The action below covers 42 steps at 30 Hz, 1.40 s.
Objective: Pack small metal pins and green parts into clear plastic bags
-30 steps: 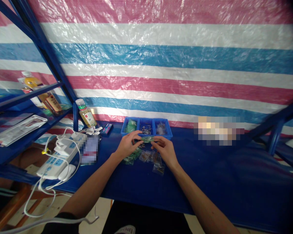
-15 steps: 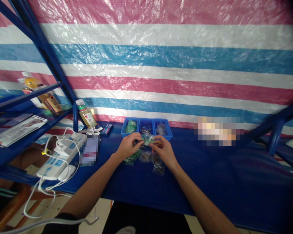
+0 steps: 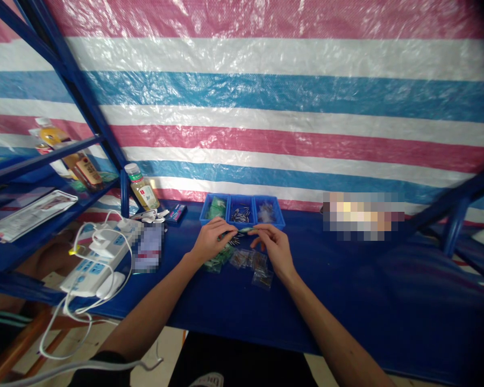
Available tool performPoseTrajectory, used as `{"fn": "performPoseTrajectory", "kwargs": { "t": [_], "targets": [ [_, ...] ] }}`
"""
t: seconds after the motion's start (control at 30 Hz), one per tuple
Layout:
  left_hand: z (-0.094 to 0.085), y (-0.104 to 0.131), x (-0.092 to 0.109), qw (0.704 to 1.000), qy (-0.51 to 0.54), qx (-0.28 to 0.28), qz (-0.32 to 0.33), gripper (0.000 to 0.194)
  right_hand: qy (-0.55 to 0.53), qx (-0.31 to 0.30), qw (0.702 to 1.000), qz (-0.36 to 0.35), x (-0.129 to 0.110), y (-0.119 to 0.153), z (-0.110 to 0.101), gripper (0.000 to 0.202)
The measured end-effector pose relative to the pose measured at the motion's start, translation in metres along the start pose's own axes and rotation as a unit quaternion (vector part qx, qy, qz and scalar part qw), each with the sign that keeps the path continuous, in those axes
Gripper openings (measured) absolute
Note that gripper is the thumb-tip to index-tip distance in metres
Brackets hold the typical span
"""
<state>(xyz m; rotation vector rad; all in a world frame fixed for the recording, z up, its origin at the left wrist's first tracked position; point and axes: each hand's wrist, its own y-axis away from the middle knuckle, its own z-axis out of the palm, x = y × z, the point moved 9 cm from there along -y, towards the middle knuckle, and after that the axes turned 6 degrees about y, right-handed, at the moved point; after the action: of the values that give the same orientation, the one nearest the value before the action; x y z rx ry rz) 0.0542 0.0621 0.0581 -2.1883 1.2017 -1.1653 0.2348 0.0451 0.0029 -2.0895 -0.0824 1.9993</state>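
Between my two hands, in front of the blue divided bin, a small green plastic bag is stretched, seen almost edge-on. My left hand pinches its left end, and my right hand pinches the right end. Below my left hand lies a pile of green plastic bags. Dark metal pins lie partly hidden behind the hands. Small clear bags with brownish pieces inside rest on the table between my wrists.
The blue bin has compartments of green bags, metal pins and clear bags. Leftward are a bottle, a small blue box and a white power strip with looping cables. Blue frame posts flank the table; a striped sheet hangs behind.
The green bag has turned from face-on to nearly edge-on between my hands. My fingers have shifted slightly, uncovering more of the bin's middle compartment.
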Motion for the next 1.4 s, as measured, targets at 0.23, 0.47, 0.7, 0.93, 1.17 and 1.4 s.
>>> {"fn": "performPoseTrajectory", "kwargs": {
  "t": [0.23,0.47,0.7,0.93,1.17,1.4],
  "targets": [
    [-0.020,0.001,-0.017,0.992,0.016,0.093,-0.080,0.018,-0.003,-0.014,1.000,0.013,0.000,-0.001,0.004,0.045],
    [-0.070,-0.036,-0.107,0.965,-0.006,0.159,-0.210,0.021,-0.006,-0.019,1.000,0.013,-0.003,-0.001,0.006,0.042],
    [-0.062,-0.057,-0.136,0.965,-0.158,0.037,-0.207,0.009,-0.018,-0.039,0.999,0.006,0.000,-0.002,0.010,0.038],
    [-0.014,-0.051,-0.104,0.962,-0.208,-0.150,-0.094,0.026,0.004,-0.044,0.999,-0.003,-0.002,0.000,0.011,0.028],
    [-0.003,-0.042,-0.122,0.925,-0.259,-0.230,-0.157,0.017,0.276,-0.089,0.946,-0.142,-0.023,0.015,0.028,0.017],
    [0.002,-0.040,-0.119,0.910,-0.276,-0.248,-0.185,0.021,0.428,-0.203,0.830,-0.293,-0.035,0.041,0.071,0.025]
  ]
}}
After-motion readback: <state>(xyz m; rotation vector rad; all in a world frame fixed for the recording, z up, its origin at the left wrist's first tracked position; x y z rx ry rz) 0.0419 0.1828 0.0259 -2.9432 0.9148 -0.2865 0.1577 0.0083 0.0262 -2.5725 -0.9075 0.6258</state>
